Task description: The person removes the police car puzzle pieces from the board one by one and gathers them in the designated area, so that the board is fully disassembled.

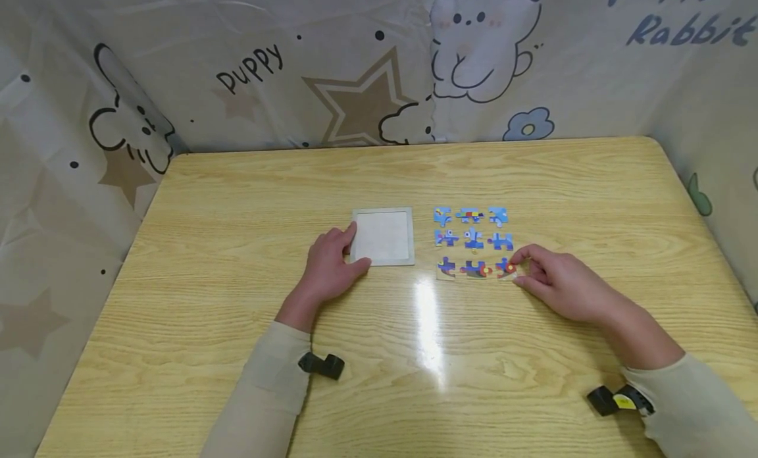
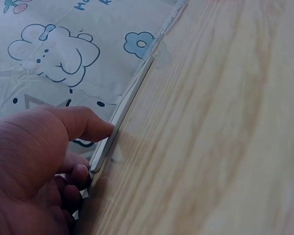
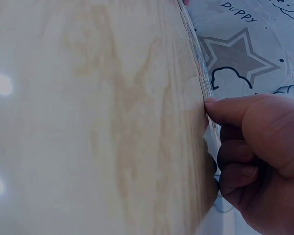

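A square puzzle frame (image 1: 412, 237), pale grey-white with a bare inner panel, lies flat on the table. My left hand (image 1: 329, 264) grips its left side, thumb at the near edge and fingers at the far left; the left wrist view shows the thumb on the thin frame (image 2: 122, 110) edge-on. To the right, jigsaw pieces (image 1: 474, 239) in blue, purple and red lie apart in three rows. At the near right corner of that group, my right hand (image 1: 568, 283) pinches a red and purple jigsaw piece (image 1: 505, 268) between thumb and forefinger. The right wrist view barely shows that piece.
The wooden table (image 1: 237, 214) has a bright light reflection near its middle. A cartoon-printed cloth (image 1: 284, 116) hangs along the back and sides. Black wrist cameras sit on both sleeves, the left camera (image 1: 322, 365) and the right camera (image 1: 616, 400).
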A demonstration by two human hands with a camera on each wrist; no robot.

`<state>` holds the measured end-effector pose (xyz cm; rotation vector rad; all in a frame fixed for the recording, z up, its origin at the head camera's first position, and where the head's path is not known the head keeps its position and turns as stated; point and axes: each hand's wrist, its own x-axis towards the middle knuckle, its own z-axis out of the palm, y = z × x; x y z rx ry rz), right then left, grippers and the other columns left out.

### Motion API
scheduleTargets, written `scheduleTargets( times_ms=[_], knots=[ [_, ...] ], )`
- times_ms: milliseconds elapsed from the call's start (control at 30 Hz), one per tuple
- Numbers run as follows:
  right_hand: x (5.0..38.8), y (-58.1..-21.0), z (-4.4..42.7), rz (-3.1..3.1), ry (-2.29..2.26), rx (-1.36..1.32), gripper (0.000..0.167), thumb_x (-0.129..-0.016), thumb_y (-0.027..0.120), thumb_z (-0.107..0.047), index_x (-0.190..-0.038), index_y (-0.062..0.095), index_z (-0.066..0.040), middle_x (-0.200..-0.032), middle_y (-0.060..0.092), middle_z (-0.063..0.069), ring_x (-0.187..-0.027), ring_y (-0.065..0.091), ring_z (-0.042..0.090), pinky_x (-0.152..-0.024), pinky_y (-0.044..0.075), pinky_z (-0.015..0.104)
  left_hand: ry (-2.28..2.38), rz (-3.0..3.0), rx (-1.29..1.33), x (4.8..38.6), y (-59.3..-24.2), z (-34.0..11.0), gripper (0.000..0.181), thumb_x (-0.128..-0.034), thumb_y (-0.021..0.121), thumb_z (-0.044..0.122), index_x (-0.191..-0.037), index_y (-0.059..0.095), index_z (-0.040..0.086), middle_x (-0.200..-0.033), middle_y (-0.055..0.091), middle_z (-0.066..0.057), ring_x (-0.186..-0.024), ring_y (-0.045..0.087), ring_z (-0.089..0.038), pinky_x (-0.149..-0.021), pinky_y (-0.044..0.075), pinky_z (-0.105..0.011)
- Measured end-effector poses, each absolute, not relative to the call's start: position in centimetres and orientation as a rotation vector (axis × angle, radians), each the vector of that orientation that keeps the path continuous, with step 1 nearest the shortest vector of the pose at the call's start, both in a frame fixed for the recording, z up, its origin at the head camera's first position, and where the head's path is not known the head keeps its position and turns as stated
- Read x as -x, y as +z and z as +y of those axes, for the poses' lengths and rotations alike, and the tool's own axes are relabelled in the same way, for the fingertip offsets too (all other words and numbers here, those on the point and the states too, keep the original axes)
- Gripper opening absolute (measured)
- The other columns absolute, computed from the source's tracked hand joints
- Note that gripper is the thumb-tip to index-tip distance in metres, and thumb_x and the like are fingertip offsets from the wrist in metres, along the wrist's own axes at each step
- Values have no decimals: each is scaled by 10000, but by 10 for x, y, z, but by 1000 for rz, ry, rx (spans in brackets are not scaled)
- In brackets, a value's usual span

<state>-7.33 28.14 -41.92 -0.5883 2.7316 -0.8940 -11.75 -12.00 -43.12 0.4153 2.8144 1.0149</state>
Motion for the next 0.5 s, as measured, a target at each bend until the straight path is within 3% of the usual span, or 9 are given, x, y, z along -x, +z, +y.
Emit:
scheduleTargets(
  times_ms=[500],
  knots=[
    [69, -415, 279, 2763, -1013, 481, 340, -946, 717, -258, -1203, 591, -75, -656, 400, -39, -536, 343, 104, -592, 342, 298, 1038, 2789, -400, 118, -433, -119, 741, -894, 704, 220, -1504, 368, -34, -989, 547, -130, -866, 442, -279, -836, 341, -431]
  ],
)
